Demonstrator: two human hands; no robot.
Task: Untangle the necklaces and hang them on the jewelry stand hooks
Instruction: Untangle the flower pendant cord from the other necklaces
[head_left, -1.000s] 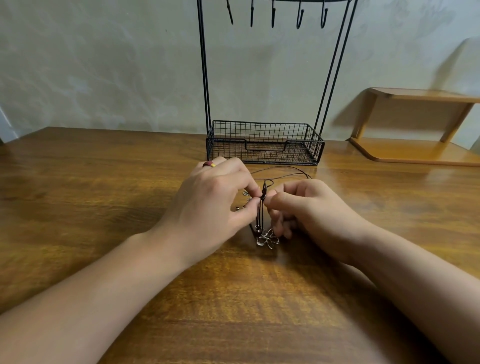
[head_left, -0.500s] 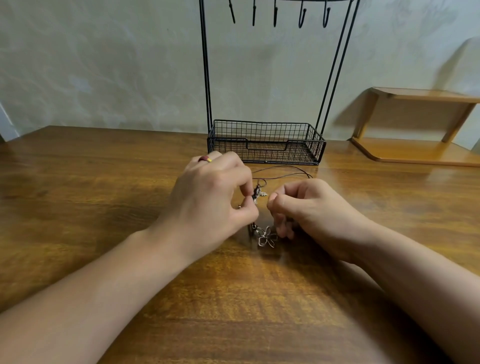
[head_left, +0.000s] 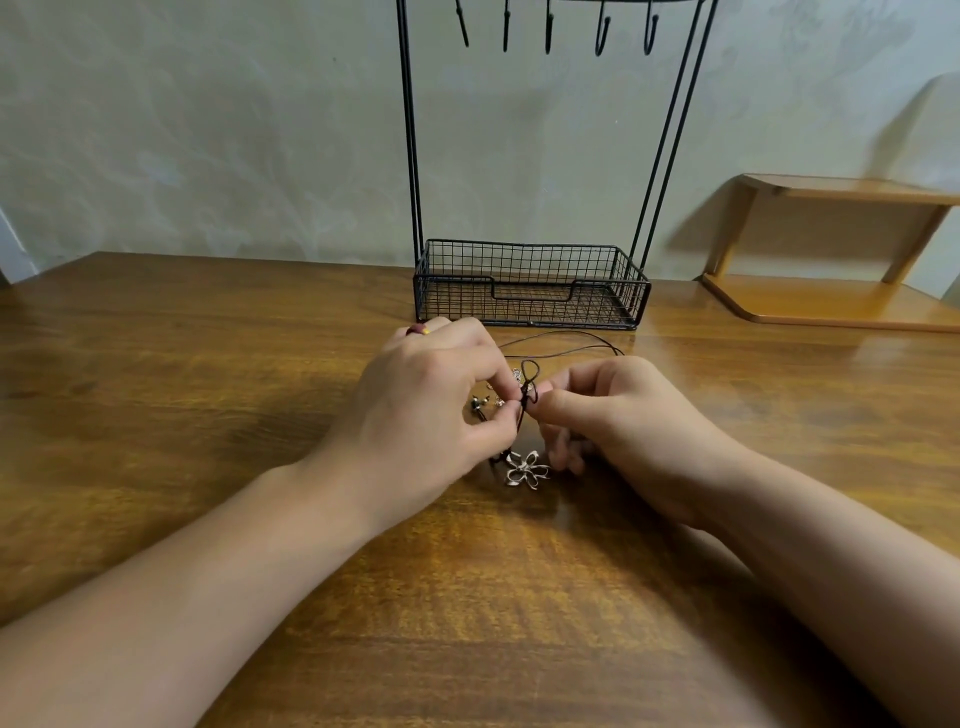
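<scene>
A tangle of necklaces lies on the wooden table between my hands. My left hand (head_left: 431, 410) pinches a dark cord (head_left: 529, 387) that stands up in a small loop, and my right hand (head_left: 628, 421) pinches the same cord from the other side. A silver flower pendant (head_left: 525, 468) rests on the table just below the pinch. Small metal charms (head_left: 480, 402) show behind my left fingers. More cord (head_left: 566, 338) trails back toward the black jewelry stand (head_left: 530, 283), whose hooks (head_left: 602, 31) hang bare at the top.
The stand's wire basket (head_left: 636, 296) sits at the back of the table (head_left: 208, 389) against the wall. A low wooden shelf (head_left: 831, 306) stands at the back right.
My hands parted slightly half a second ago, then came back together. Both now pinch the cord again, with a small loop standing above the fingertips. The flower pendant stays in place.
</scene>
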